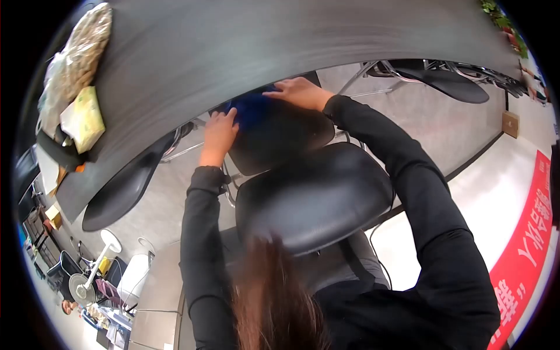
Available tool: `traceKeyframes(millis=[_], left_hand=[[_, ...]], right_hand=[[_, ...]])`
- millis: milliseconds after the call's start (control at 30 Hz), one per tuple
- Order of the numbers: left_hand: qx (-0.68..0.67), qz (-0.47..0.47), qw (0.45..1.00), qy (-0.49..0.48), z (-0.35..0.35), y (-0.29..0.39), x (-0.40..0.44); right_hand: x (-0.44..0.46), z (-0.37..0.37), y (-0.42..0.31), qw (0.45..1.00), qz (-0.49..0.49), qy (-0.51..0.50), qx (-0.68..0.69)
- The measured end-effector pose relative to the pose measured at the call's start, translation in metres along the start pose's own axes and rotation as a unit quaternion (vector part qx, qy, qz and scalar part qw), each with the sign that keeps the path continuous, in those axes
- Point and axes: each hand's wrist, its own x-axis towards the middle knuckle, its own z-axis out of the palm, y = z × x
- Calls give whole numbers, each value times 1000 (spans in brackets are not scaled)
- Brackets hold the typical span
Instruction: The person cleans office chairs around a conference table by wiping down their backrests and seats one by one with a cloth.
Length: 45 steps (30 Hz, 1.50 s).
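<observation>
A blurred dark blue cloth (252, 112) lies over the far part of a black chair seat (280, 137), close under the table's edge. My left hand (220, 135) is at the cloth's left side, its fingers bent and the thumb toward the cloth. At the upper right side is my right hand (300, 93), with fingertips closed on the cloth's edge. Parts of the fingertips are blurred or hidden. Nearer to me stands the chair's black padded backrest (315, 195).
A dark table (233, 46) spans the top. On its left end are a clear plastic bag (81, 52) and a yellow tissue pack (87, 119). Black chairs (125, 189) stand beside it. A white fan (84, 286) is lower left, a red banner (525, 251) right.
</observation>
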Motion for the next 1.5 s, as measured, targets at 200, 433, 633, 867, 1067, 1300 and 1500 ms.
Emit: traceKeyframes(millis=[200, 433, 633, 867, 1067, 1300, 1500], left_hand=[[-10, -21, 992, -126, 104, 5, 34], [-9, 235, 917, -321, 188, 47, -27], [61, 261, 923, -277, 171, 37, 9], [-100, 4, 995, -10, 138, 22, 74], [-38, 13, 993, -108, 143, 12, 25], [-115, -3, 876, -469, 126, -6, -13], [-320, 132, 868, -356, 185, 77, 0]], right_hand=[[-21, 113, 18, 975, 151, 33, 160], [-89, 142, -43, 932, -34, -296, 208], [-49, 128, 2, 972, -11, -189, 137], [-37, 25, 45, 957, 240, 76, 144], [-20, 101, -16, 997, 72, 13, 0], [-16, 142, -61, 964, -38, -137, 223], [-99, 150, -40, 891, -26, -446, 83]])
